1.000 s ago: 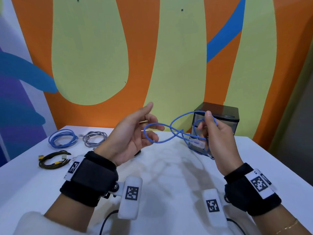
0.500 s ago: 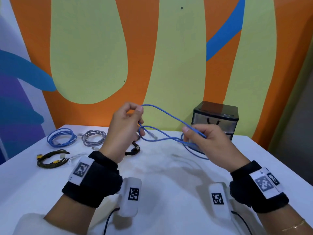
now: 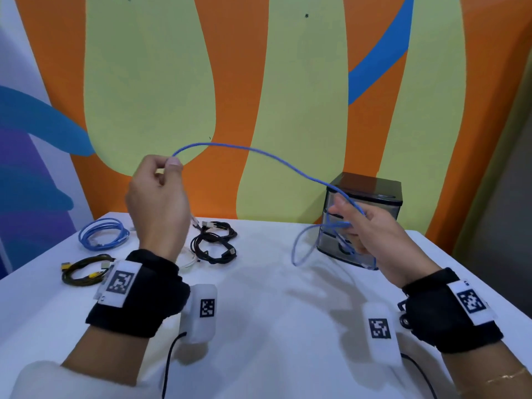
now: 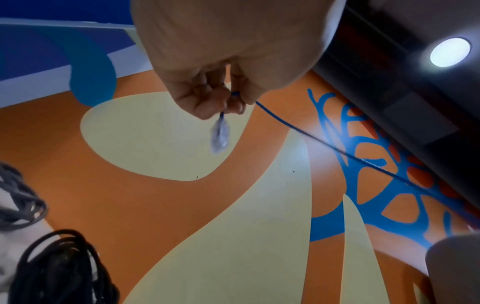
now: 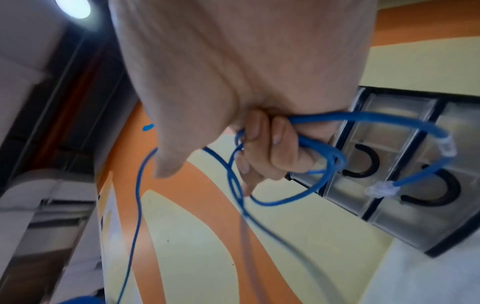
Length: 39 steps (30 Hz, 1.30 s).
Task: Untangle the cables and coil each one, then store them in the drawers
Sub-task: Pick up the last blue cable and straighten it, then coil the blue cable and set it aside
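Aloft, blue cable (image 3: 259, 152) spans left-right; left hand (image 3: 157, 197) pinches end, right hand (image 3: 371, 231) grips loops.

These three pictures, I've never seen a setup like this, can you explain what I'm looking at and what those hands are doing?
No robot here: a person wears a head camera and one camera on each wrist. The head view looks down at a white table. The left hand pinches one end of a blue network cable; the left wrist view shows its clear plug hanging below the fingers. The right hand grips the cable's gathered loops, seen close in the right wrist view. Behind it stands a small drawer unit. Coiled cables lie on the table: blue, black, and dark with yellow plugs.
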Each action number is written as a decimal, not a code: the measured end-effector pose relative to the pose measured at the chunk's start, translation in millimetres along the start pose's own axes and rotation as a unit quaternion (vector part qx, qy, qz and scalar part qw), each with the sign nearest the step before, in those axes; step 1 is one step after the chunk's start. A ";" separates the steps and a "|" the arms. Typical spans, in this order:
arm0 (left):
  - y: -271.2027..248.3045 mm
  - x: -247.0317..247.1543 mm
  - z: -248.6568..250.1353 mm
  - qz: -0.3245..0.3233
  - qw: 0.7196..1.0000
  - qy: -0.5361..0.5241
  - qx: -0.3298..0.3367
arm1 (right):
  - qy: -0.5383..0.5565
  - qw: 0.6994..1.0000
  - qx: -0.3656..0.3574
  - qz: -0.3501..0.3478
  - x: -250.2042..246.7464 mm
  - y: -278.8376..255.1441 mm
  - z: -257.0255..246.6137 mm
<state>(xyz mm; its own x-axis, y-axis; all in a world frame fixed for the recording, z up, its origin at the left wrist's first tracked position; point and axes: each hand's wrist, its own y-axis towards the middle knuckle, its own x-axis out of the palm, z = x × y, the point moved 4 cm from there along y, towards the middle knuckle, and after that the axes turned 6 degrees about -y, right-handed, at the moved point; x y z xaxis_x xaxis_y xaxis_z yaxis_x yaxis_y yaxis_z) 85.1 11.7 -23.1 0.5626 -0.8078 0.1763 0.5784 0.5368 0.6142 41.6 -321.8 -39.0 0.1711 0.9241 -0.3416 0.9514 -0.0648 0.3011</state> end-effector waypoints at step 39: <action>-10.1 -3.7 52.6 -0.194 0.953 -0.204 0.113 | -0.022 0.996 0.080 -0.015 -0.4 15.5 34.2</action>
<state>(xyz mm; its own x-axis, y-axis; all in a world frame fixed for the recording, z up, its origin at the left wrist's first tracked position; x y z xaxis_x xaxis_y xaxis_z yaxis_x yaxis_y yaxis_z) 46.1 -3.6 10.5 0.0292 -0.9872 0.1571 0.5282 0.1487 0.8360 65.0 -336.0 -64.7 0.1501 0.9094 -0.3880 0.9842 -0.1003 0.1456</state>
